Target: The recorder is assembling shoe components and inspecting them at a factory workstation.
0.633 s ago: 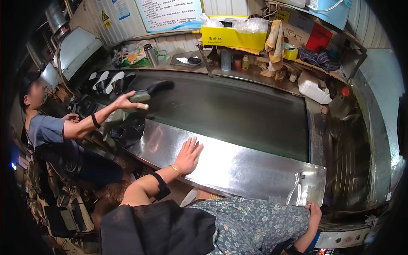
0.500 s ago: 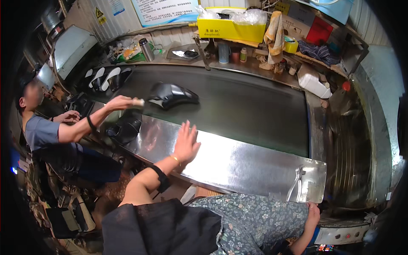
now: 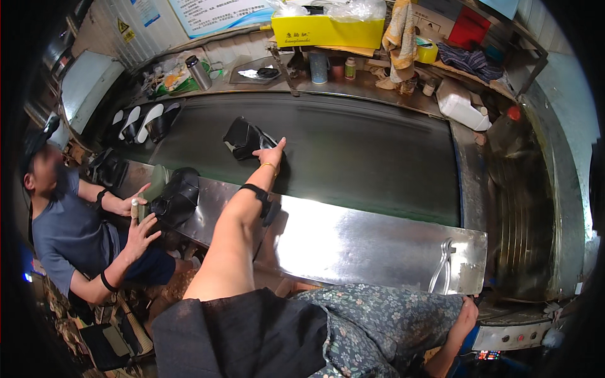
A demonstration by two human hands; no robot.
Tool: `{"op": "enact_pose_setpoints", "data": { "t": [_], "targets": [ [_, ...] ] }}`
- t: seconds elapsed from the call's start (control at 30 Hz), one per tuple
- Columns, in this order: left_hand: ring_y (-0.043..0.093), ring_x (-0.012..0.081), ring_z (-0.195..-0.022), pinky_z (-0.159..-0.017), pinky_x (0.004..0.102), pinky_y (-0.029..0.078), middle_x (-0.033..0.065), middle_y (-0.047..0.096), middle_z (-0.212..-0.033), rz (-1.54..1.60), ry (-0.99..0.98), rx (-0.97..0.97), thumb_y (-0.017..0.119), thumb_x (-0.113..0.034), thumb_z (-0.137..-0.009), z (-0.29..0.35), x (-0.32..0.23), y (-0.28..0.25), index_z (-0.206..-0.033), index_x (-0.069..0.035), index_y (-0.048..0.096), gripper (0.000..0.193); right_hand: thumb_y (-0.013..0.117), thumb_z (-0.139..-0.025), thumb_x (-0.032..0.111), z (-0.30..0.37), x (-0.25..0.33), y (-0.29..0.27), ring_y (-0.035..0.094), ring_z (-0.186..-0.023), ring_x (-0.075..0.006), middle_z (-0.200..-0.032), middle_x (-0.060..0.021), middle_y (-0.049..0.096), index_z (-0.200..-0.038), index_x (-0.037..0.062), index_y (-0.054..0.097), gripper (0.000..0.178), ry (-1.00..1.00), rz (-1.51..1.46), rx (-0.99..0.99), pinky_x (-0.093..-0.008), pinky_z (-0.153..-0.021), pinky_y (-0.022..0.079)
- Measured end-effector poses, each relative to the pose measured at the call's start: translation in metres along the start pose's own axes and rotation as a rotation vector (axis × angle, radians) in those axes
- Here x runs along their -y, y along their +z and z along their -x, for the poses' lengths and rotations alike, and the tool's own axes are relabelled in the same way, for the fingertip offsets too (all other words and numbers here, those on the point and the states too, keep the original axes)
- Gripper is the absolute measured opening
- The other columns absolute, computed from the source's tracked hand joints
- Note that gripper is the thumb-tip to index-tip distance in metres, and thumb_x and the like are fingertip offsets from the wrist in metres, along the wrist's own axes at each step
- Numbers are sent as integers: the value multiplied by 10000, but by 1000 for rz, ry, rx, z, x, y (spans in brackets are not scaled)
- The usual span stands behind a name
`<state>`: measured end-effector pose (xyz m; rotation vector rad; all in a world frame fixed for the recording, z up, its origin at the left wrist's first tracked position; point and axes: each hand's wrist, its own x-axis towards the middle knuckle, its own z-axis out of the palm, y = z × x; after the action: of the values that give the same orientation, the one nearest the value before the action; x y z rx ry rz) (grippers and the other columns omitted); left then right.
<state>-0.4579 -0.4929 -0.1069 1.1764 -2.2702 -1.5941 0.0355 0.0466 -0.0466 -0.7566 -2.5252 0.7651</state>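
A yellow box carries dark lettering, a wall notice has rows of small print, and a yellow sign shows a warning triangle. The left hand, arm stretched forward across the metal bench, grips the right end of a black boot at the dark belt. The right hand curls by the bench's near right corner; whether it grips anything, I cannot tell.

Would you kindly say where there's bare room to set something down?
The metal ledge between the left arm and the pliers; the dark belt right of the left hand. Crowded: the ledge's left end, with a black shoe, and the back shelf.
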Motion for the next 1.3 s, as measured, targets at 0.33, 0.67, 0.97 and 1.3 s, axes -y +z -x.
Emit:
{"op": "enact_pose_setpoints", "data": {
  "t": [0.33,0.67,0.97,1.3],
  "targets": [
    [559,399,-1237,-1075,368,413,351,507,-1341,-26,101,-102,785,-263,-724,11,21,-18,-1428,166,216,1002,502,-991,171,-7,3,15,581,-1045,-325,-1062,-168,672,-1075,-40,668,281,-64,-66,-34,-402,-960,431],
    [671,214,-967,-900,339,532,153,674,-1079,433,-36,1244,693,-134,-870,248,-22,-105,-1214,76,550,428,693,-882,167,-26,95,-19,578,-1155,-393,-1216,-233,625,-1283,0,571,451,-242,-81,246,-409,-984,454],
    [217,271,-1480,-1197,356,190,176,225,-1600,38,298,2433,728,-206,-901,452,7,-63,-1546,36,148,901,503,-1012,80,18,108,-105,601,-961,-114,-1211,-84,646,-1303,-5,583,313,12,-707,-591,-242,-881,463],
    [578,83,-939,-864,251,467,21,638,-1016,201,-116,2161,427,-375,-1068,587,12,7,-1132,-32,603,392,804,-777,136,102,161,-134,717,-942,-316,-1059,-210,704,-1036,-1,705,309,-156,-159,-266,-354,-758,593]
  ]
}}
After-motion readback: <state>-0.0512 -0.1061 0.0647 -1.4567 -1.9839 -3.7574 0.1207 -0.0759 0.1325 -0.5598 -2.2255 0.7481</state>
